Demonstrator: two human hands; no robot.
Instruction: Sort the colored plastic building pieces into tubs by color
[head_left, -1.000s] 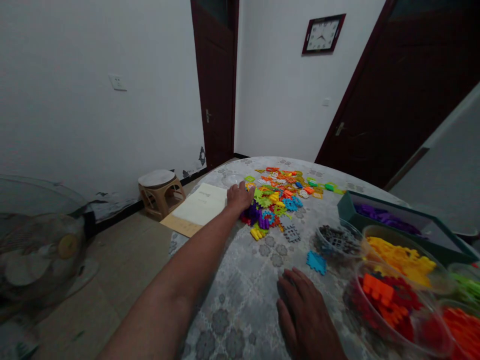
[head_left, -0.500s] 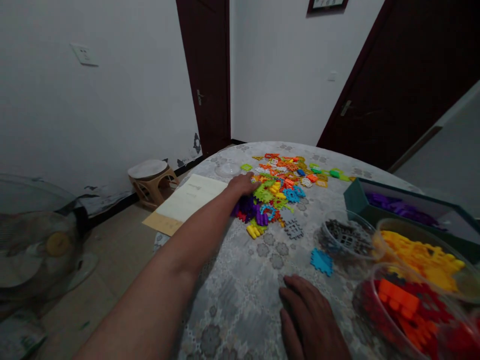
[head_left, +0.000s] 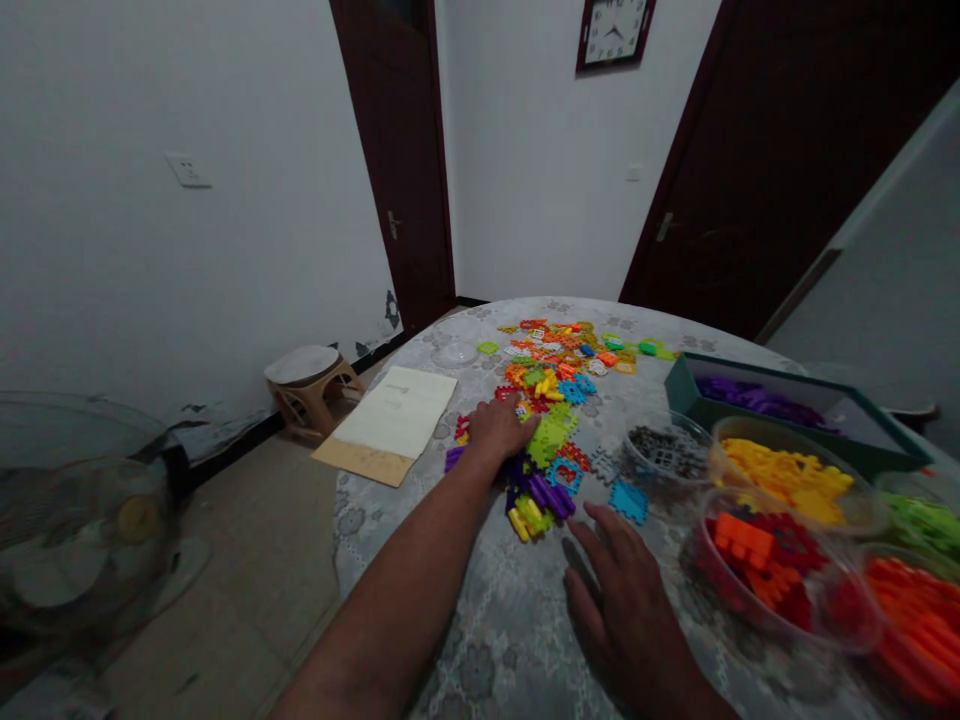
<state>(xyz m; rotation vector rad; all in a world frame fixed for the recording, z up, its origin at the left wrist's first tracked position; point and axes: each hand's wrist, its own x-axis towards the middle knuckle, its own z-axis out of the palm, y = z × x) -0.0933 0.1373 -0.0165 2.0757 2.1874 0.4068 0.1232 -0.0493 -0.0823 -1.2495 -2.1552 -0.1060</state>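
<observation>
A loose pile of colourful plastic building pieces (head_left: 553, 432) lies across the patterned tablecloth. My left hand (head_left: 499, 432) rests on its left part, fingers spread over the pieces, with no single piece visibly gripped. Purple pieces (head_left: 551, 494) and yellow ones (head_left: 519, 524) lie at the pile's near end, just left of my right hand's fingertips. Palm down and fingers apart, my right hand (head_left: 626, 590) is low over the cloth or on it, holding nothing. A flat blue piece (head_left: 628, 501) lies just beyond its fingers.
Clear tubs on the right hold grey pieces (head_left: 667, 450), yellow pieces (head_left: 787, 478), and red and orange ones (head_left: 750, 545). Behind them stands a dark green box (head_left: 684, 385) with purple pieces. An open notebook (head_left: 397, 410) lies at the left edge; a fan (head_left: 82, 530) stands beyond.
My left hand has drawn nearer, and the near pieces have slid towards me and my right hand. My right hand has moved slightly forward with fingers more spread. The view has tilted up.
</observation>
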